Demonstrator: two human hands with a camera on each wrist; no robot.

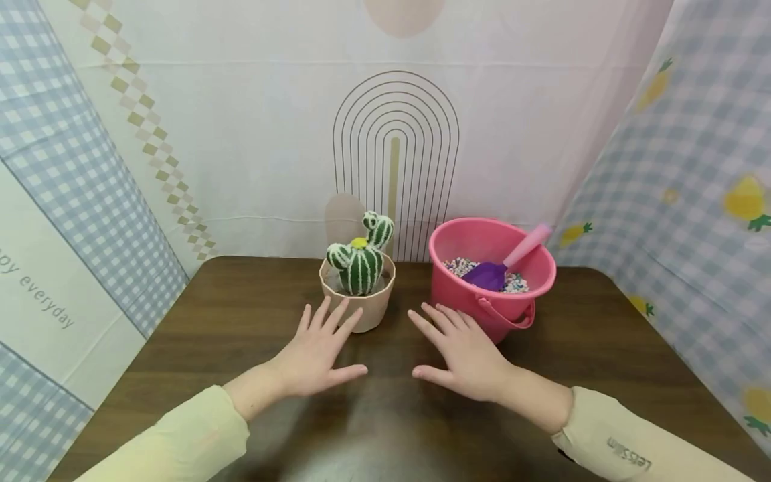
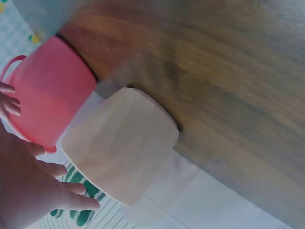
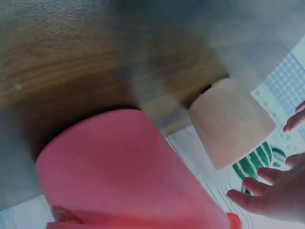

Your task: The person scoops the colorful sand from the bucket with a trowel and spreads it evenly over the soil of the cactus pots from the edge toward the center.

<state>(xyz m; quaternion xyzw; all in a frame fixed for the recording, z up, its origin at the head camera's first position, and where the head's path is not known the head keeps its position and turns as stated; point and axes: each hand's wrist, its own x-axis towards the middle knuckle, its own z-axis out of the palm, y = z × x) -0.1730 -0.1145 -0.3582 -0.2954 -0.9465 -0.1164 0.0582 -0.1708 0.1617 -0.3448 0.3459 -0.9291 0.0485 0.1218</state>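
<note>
My left hand hovers in front of a beige pot, fingers spread and straight, holding nothing. In the pot stands a green knitted cactus with white ridges and a yellow flower. My right hand, likewise spread and straight, is in front of a pink bucket. Small pale and coloured beads lie inside the bucket. A scoop with a purple blade and pink handle leans on them, its handle over the rim. Both wrist views show the pot and the bucket tilted by the camera angle.
Pot and bucket stand side by side toward the back of a dark wooden table. Behind them hangs a pale cloth with arch patterns. Checked cloths close off both sides. The bucket's handle hangs down in front.
</note>
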